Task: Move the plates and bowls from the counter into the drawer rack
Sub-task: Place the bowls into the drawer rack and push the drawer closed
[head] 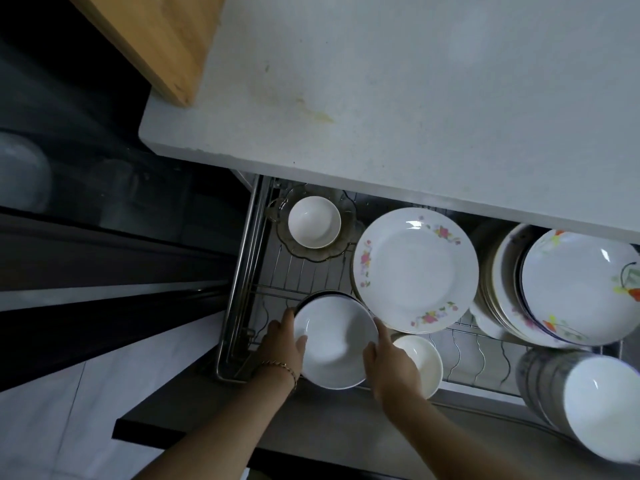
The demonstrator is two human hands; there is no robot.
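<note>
The left hand point(282, 344) curls its fingers round one rim of the white round ceramic bowl point(334, 344), and the right hand point(389, 363) grips the opposite rim. The bowl sits between them over the steel wire drawer rack point(258, 299). Lower it level, avoiding the small white bowl point(424, 362) just beside the right fingers.

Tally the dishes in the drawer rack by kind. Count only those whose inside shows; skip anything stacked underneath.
White bowls: 4 (back bowl, held bowl, front small bowl, stack-top bowl)
Flowered plates: 2 (pink-flowered plate, orange-flowered plate)
Glass dish: 1
Total: 7
Pieces stacked underneath cannot be counted.
</note>
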